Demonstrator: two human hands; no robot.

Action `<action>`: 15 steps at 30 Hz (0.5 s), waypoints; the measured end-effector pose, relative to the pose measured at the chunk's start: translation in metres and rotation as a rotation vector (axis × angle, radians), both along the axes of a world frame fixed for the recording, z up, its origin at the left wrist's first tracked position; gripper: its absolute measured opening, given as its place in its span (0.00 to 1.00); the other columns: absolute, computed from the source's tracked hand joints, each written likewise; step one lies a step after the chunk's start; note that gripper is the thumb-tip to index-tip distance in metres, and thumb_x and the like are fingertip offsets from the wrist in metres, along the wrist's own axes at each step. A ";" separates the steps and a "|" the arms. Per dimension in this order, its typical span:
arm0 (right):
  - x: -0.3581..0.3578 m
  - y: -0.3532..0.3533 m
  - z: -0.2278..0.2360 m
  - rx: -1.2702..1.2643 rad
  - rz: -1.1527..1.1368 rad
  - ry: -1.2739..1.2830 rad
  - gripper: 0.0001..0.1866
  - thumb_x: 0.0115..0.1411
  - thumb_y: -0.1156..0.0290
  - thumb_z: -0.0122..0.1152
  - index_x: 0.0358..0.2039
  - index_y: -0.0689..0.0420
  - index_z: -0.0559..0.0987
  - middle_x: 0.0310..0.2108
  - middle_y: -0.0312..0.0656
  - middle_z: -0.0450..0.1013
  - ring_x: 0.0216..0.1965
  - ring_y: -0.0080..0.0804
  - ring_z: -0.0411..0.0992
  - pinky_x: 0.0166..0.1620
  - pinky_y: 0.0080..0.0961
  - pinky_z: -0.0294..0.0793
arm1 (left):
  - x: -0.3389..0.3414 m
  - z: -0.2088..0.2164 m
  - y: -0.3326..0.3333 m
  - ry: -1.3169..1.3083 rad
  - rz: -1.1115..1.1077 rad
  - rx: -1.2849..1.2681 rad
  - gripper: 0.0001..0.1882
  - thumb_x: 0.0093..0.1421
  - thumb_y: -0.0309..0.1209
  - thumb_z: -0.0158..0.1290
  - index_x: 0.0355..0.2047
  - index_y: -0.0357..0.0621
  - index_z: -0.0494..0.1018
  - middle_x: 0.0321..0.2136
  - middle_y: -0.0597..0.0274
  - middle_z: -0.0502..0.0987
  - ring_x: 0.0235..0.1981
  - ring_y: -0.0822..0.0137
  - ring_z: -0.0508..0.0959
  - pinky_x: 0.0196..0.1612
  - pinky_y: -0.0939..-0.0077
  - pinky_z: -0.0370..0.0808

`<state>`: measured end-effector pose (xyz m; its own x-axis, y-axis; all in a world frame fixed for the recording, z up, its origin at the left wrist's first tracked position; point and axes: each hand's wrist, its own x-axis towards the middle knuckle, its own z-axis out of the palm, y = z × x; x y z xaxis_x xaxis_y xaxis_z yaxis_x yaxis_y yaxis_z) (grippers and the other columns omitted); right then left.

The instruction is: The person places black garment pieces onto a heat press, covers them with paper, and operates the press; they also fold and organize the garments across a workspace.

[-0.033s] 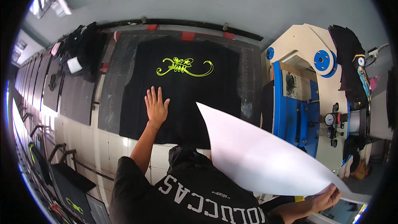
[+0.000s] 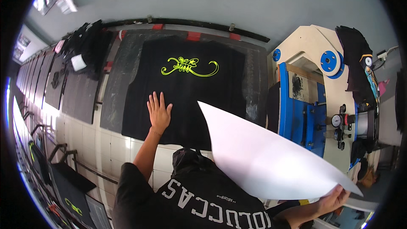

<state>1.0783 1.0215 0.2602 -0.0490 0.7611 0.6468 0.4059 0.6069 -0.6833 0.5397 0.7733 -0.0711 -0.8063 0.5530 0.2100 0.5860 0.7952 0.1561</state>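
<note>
A black T-shirt [image 2: 182, 110] with a neon-yellow scrolled print [image 2: 185, 67] lies spread on a dark flat board. My left hand [image 2: 159, 111] rests on the lower left part of the shirt, fingers stretched out and holding nothing. At the lower right, my right hand [image 2: 335, 199] grips one corner of a large white sheet [image 2: 263, 157]. The sheet curves up from that hand across toward the shirt, and its pointed far corner covers part of the shirt's lower right. What lies under the sheet is hidden.
A blue and cream press machine [image 2: 305, 101] with a gauge stands at the right, a dark garment draped over it. Dark boards [image 2: 78, 99] continue in a row to the left, with a pile of black cloth [image 2: 85, 48] above. A grey wall rises behind.
The white sheet has shifted slightly left, and its right end reaches less far past my right hand. My left hand stays almost where it was on the T-shirt.
</note>
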 end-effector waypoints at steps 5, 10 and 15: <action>-0.030 0.012 -0.037 -0.223 0.163 0.257 0.14 0.65 0.68 0.54 0.45 0.66 0.73 0.40 0.44 0.72 0.40 0.27 0.69 0.46 0.26 0.69 | 0.135 0.007 -0.058 -0.070 0.031 -0.019 0.33 0.66 0.46 0.45 0.66 0.44 0.55 0.66 0.38 0.51 0.67 0.39 0.48 0.67 0.44 0.45; -0.063 -0.007 -0.090 -0.627 0.422 0.265 0.10 0.65 0.65 0.56 0.37 0.60 0.74 0.31 0.34 0.72 0.33 0.18 0.66 0.39 0.18 0.67 | 0.236 -0.010 -0.100 -0.563 0.239 0.701 0.34 0.68 0.53 0.39 0.64 0.38 0.58 0.63 0.42 0.60 0.66 0.47 0.55 0.66 0.57 0.52; -0.081 -0.025 -0.172 -0.665 0.556 0.134 0.13 0.66 0.65 0.55 0.38 0.64 0.74 0.29 0.37 0.74 0.30 0.20 0.69 0.36 0.20 0.68 | 0.275 0.040 -0.140 -1.660 0.188 1.695 0.48 0.62 0.68 0.29 0.62 0.35 0.59 0.57 0.48 0.68 0.56 0.58 0.71 0.59 0.63 0.69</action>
